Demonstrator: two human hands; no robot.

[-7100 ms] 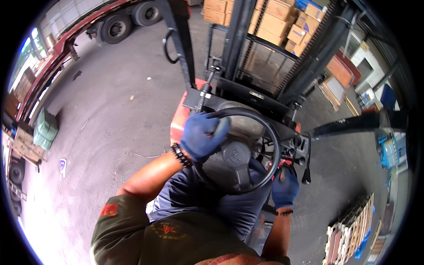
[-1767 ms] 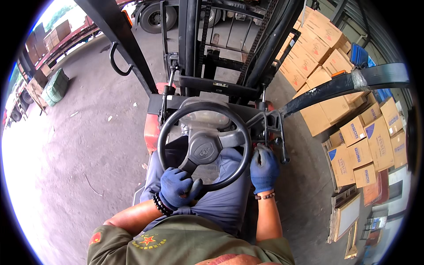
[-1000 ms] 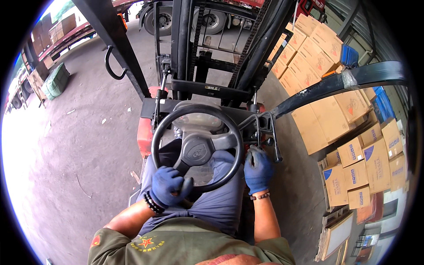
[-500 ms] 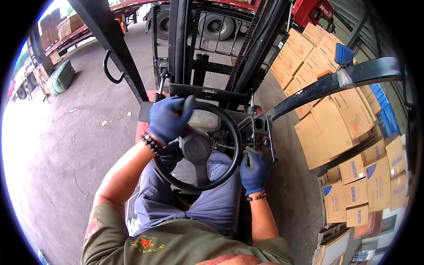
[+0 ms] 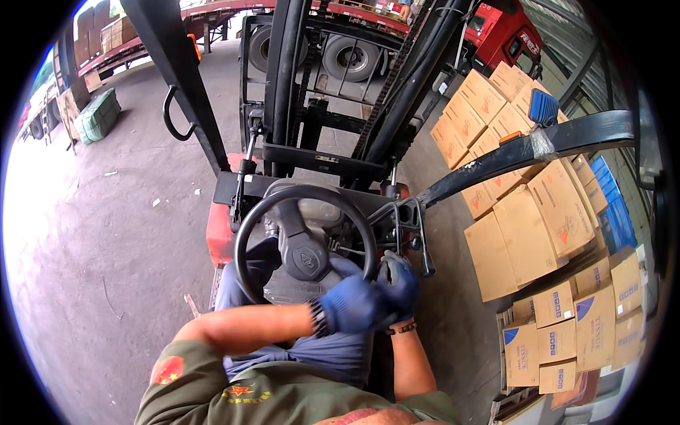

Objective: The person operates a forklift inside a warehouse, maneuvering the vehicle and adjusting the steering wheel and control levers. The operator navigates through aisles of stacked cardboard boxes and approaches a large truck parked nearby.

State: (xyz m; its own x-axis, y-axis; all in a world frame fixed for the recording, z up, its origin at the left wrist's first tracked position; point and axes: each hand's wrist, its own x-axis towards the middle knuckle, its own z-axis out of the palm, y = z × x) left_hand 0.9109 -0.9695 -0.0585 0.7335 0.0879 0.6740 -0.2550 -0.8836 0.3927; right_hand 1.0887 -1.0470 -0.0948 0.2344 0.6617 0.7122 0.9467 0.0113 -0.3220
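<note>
My left hand (image 5: 352,304), in a blue glove, lies at the lower right of the black steering wheel (image 5: 305,261), overlapping my right hand; its fingers are blurred or hidden. My right hand (image 5: 397,282), also gloved, is curled just below the control levers (image 5: 423,255), to the right of the wheel; what its fingers hold is hidden. My legs are beneath the wheel. Ahead stands the forklift's black mast (image 5: 280,85) with chains and a backrest grille, above the red body (image 5: 221,237).
Stacked cardboard boxes (image 5: 513,269) fill the right, beside blue plastic pallets (image 5: 616,212) and a metal wall. A red truck cab (image 5: 499,35) and flatbed trailer (image 5: 205,10) with wheels are ahead. A wrapped green bale (image 5: 98,117) lies on the concrete floor (image 5: 149,219) at left.
My left hand has moved from the wheel's upper left to its lower right, and the wheel has turned. The view has shifted: more of the truck cab shows and the boxes sit lower in it.
</note>
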